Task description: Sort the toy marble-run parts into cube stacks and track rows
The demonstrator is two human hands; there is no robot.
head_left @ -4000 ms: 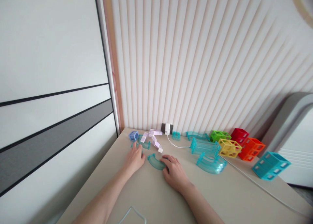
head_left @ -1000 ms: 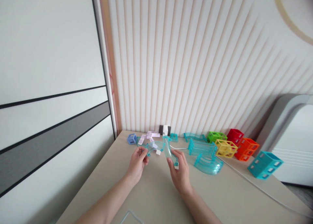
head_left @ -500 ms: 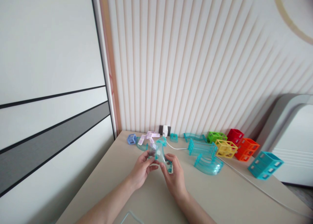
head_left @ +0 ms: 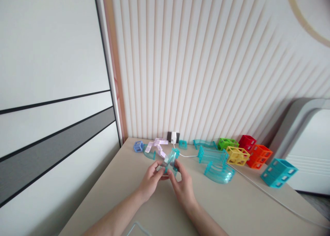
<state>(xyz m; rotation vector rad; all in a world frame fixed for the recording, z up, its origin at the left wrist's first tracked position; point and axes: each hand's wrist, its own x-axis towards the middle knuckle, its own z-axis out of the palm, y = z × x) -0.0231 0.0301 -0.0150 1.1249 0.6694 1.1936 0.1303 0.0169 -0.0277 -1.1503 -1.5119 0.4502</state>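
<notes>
Between both hands, a little above the tabletop, is a clear teal curved track piece (head_left: 173, 157), tilted with its far end up. My left hand (head_left: 151, 179) is closed on its near left part, thumb and fingers pinching the plastic. My right hand (head_left: 182, 182) grips the right side, thumb toward the middle. The fingers partly hide the lower part, and I cannot tell whether it is one piece or two joined. Just beyond the hands lie lilac block pieces (head_left: 159, 150) and another teal curved piece (head_left: 149, 153).
A blue open cube (head_left: 138, 146) sits far left. To the right lie a straight teal track (head_left: 211, 155), a curved teal track (head_left: 220, 174), and green (head_left: 227, 143), yellow (head_left: 237, 156), red (head_left: 247, 143), orange (head_left: 260, 156) and teal block frames (head_left: 278, 173). A white cable (head_left: 263, 189) crosses the table from a plug (head_left: 173, 137).
The teal piece has turned and tilted in my hands, its far end now lower and leaning right. Both hands keep their grip and have drawn slightly closer together.
</notes>
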